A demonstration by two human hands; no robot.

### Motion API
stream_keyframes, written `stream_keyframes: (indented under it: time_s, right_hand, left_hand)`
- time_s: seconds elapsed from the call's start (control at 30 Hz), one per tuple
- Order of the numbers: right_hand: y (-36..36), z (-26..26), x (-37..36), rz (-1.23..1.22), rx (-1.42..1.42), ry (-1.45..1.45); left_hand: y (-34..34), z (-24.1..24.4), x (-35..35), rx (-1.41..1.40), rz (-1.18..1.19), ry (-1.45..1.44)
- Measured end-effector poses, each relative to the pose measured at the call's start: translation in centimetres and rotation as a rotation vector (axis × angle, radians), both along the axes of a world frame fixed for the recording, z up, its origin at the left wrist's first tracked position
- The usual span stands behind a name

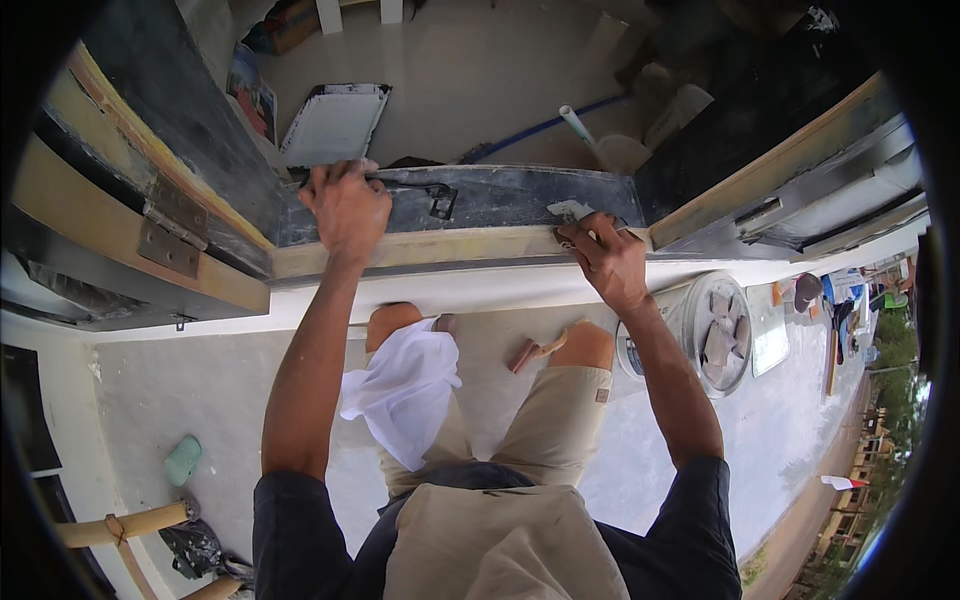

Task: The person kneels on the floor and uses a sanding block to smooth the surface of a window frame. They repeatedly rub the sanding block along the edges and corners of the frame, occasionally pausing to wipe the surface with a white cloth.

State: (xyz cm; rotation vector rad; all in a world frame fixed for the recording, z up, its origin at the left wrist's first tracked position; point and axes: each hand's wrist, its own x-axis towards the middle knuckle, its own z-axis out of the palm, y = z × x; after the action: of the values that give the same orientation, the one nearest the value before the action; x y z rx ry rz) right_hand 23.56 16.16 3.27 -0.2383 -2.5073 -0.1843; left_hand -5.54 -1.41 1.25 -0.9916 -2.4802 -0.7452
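Note:
Before me runs a window sill (510,199), dark on top, with a pale bare-wood front edge (465,241). My right hand (613,259) pinches a folded brown piece of sandpaper (564,238) against that edge, near the right corner. A whitish flat patch or piece (568,210) shows beside its fingers; what it is, I cannot tell. At the left, my left hand (349,210) rests on the sill with fingers curled at the inner edge. Its fingertips are hidden. Between the hands lies a black metal window stay (442,201), its rod reaching towards my left hand.
Open sashes flank the opening, the left on a metal hinge (176,225). Inside lies a paint tray (337,124). By my right knee stands a bucket with sandpaper pieces on its lid (724,334). A brush-like tool (525,355) is below; a white cloth (409,382) covers my left thigh.

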Motion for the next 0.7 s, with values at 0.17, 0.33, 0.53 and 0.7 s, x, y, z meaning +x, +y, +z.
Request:
stream_keyframes:
  time_s: [0.17,0.33,0.53,0.7]
  right_hand:
    - [-5.9,0.2,-7.4,0.266,-0.035,0.067]
    - [-2.3,0.2,-5.8,0.225,-0.027,-0.026]
    - [1.0,-0.1,1.4,0.045,-0.074,0.085]
    - [-4.3,-0.8,-6.8,0.22,-0.064,0.01]
  left_hand:
    - [-0.4,-0.3,-0.2,-0.034,-0.005,0.004]
    - [-1.0,-0.2,-0.6,-0.043,0.011,-0.013]
    - [0.3,0.2,0.0,-0.045,-0.002,0.018]
    - [-0.5,-0.8,-0.8,-0.003,-0.045,0.077]
